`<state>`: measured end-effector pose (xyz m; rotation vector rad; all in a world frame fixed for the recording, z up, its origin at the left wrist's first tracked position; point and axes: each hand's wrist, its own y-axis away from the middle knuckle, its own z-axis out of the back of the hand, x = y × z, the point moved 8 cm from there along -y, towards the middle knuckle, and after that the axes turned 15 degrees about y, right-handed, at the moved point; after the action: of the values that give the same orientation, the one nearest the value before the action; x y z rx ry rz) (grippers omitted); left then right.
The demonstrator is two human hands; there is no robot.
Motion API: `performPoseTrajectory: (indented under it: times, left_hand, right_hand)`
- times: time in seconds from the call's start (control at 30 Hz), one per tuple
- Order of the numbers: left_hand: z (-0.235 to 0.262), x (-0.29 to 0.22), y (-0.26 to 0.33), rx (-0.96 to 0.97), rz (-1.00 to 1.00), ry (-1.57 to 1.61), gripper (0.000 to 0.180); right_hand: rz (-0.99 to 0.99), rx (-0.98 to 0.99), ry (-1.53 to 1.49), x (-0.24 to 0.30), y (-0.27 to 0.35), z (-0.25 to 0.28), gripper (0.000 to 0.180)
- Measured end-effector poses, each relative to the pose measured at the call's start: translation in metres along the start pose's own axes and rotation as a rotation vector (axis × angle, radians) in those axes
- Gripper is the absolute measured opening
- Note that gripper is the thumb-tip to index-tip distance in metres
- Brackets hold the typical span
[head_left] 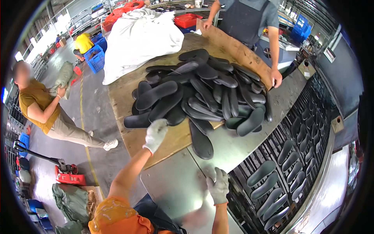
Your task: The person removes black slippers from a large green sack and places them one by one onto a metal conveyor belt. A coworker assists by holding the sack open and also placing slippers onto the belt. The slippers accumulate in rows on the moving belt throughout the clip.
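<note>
Left hand (155, 134), gloved, apparently grips a sole at the insole pile's (202, 89) 7 o'clock edge; right hand (218, 185) closed, seemingly empty, on the tabletop (175, 183).

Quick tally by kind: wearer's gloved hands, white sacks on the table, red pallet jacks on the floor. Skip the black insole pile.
gloved hands, left hand and right hand: 2
white sack: 1
red pallet jack: 1
Total: 4

Matt black, rubbery shoe insoles (202, 95) lie heaped on a rough brown wooden board (171, 140). At five o'clock from it, the grey sheet-metal desk (233, 146) looks smooth and dull. Both hands wear white knitted cloth gloves: left hand (156, 134), right hand (218, 186).
</note>
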<state>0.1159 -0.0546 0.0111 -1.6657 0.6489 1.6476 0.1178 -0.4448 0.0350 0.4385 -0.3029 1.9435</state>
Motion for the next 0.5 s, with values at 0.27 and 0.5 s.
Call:
performPoseTrajectory:
  times: [0.27,0.5]
  left_hand:
    - [0.116,-0.022,-0.168,-0.301,-0.153,-0.502,0.052]
    - [0.156,0.059,-0.229,-0.187,0.250,-0.460,0.090]
  right_hand:
    - [0.256,-0.068,-0.006,0.163,-0.169,-0.041,0.067]
    - [0.361,-0.113,0.226,0.275,-0.330,-0.037,0.083]
